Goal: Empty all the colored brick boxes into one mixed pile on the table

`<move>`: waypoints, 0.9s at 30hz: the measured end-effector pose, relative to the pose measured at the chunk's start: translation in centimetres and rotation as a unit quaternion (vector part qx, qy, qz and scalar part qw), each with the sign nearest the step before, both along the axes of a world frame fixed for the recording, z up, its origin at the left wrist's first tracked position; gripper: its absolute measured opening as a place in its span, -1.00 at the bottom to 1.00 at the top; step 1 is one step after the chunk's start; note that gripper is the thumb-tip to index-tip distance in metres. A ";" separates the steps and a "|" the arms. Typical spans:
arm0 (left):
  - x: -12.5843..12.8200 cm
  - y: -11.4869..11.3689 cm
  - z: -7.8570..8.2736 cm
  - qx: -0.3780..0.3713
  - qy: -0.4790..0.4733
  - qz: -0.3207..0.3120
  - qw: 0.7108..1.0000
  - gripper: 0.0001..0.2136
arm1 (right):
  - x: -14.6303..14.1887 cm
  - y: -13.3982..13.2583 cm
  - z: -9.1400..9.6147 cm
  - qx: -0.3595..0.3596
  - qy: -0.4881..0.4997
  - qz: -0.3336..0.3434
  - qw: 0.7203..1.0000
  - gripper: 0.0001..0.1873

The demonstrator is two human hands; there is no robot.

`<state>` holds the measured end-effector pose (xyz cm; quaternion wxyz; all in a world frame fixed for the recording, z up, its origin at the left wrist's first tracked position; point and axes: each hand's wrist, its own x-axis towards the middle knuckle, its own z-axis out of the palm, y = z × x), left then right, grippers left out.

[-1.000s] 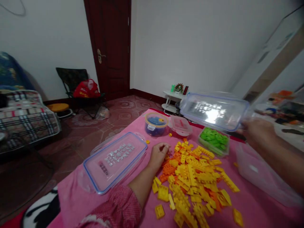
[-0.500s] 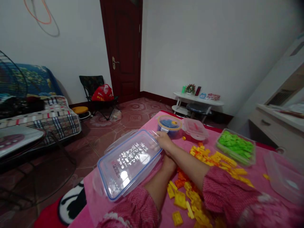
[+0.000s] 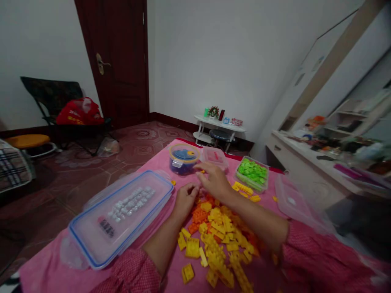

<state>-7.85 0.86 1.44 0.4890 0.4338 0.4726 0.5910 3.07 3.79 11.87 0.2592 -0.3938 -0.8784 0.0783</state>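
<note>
My left hand (image 3: 185,199) rests at the far left edge of a pile of orange (image 3: 199,216) and yellow toy building bricks (image 3: 216,221). Its fingers are curled, thumb near the forefinger; whatever is between them cannot be made out. Just right of it, my right hand (image 3: 216,182) reaches over the far side of the pile, palm down, fingers bent but apart. A small yellow piece (image 3: 202,171) shows by its fingertips, not clearly held. Left of my hands lies a clear plastic box with a blue-edged lid (image 3: 125,215), neither hand touching it.
Behind my hands stand a round container (image 3: 183,162) of blue pieces and a clear pinkish box (image 3: 215,158). A box of green bricks (image 3: 252,174) is farther right, near a clear lid (image 3: 295,202). Several yellow bricks lie loose on the pink cloth (image 3: 171,252).
Both hands have left the blue-edged box, which now lies on the cloth at the left. They have come to the brick pile. The view has turned right.
</note>
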 end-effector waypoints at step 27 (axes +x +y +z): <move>-0.1 -0.1 0.2 0.025 -0.086 0.012 0.996 -0.63 | 16.1 -10.0 7.2 0.076 -0.285 -0.133 0.946 -0.84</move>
